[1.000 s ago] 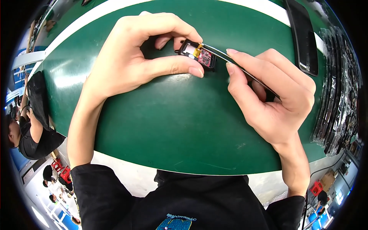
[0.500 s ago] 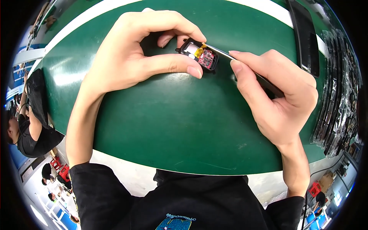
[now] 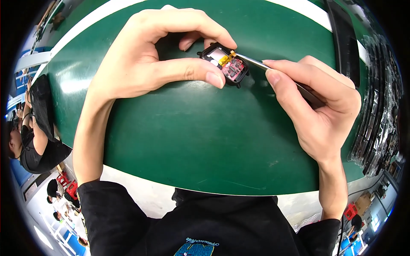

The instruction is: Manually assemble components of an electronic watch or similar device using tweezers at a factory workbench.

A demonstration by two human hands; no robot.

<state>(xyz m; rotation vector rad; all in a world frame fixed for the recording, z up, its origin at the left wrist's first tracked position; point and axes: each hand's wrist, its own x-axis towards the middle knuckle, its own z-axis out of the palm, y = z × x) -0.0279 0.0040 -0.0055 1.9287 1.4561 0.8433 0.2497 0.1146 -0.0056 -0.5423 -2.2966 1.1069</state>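
- Risk, ribbon: the metal tweezers (image 3: 253, 61) have their tip at the end of the yellow flex ribbon (image 3: 224, 60); a slip or hard pull could, in my judgement, crease or tear it. Whether the tip grips the ribbon cannot be told.
- Risk, board: a skidding tip could scratch the red circuit board (image 3: 234, 69) just beside it.
- Risk, hold: the opened black watch case (image 3: 236, 82) is held above the green table (image 3: 200, 141); uneven finger pressure could let it twist.
- Left hand (image 3: 141, 55): closed on the case, thumb along its near side, index fingertip at the far edge; wrist bent inward, forearm rising from below.
- Right hand (image 3: 318, 102): pinching the tweezers between thumb and index finger, other fingers curled, tool slanting up-left to the case.
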